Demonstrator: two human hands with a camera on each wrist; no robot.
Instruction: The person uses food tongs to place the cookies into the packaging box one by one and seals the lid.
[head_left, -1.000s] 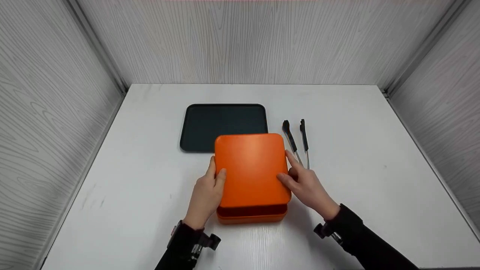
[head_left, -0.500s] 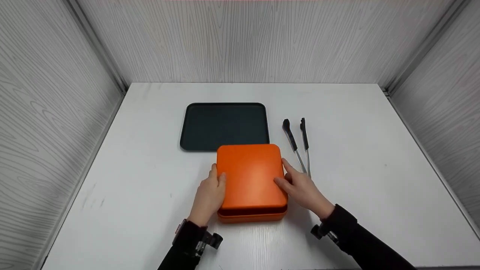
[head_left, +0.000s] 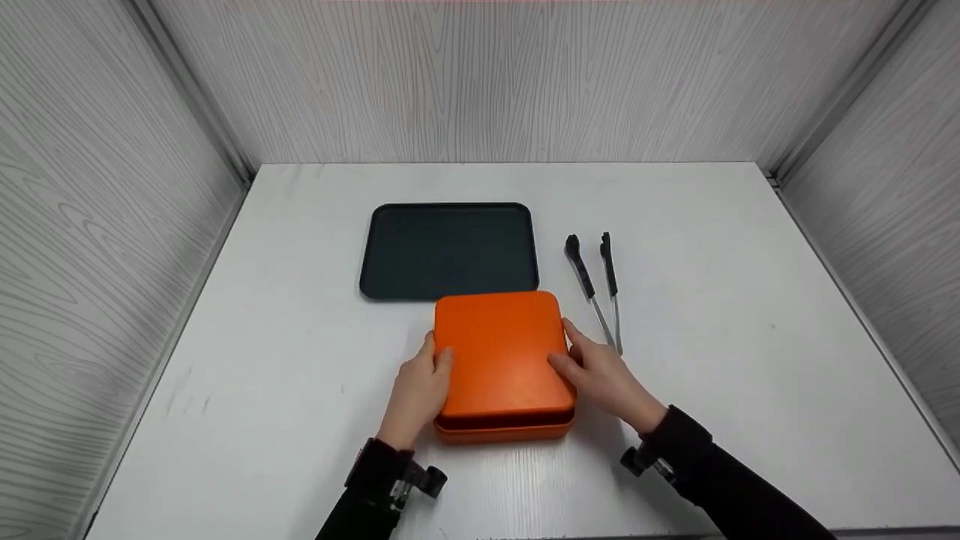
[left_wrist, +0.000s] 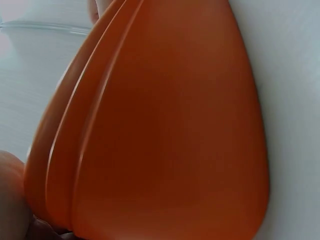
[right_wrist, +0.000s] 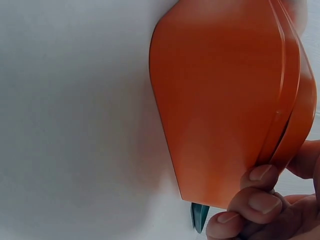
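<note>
A smooth orange lid (head_left: 499,352) covers an orange rectangular box (head_left: 504,435) standing on the white table. Along the near side a dark gap shows between lid and box. My left hand (head_left: 416,390) grips the lid's left edge, its thumb on top and fingers down the side. On the opposite edge my right hand (head_left: 607,379) holds the lid, thumb over the top. From the right wrist, curled fingertips (right_wrist: 260,202) show at the seam, where a thin dark slit runs. The left wrist view is mostly filled by the box's side wall (left_wrist: 170,120).
Behind the box lies a dark green tray (head_left: 450,251), its near edge close to the lid. Tongs with black ends (head_left: 580,266) and metal arms rest on the table to the right. Grey wood-grain panels (head_left: 480,82) wall in the back and both sides.
Both hands have brought the lid down and toward the near side, so the gap above the box is narrower. In the last half second the lid has barely moved.
</note>
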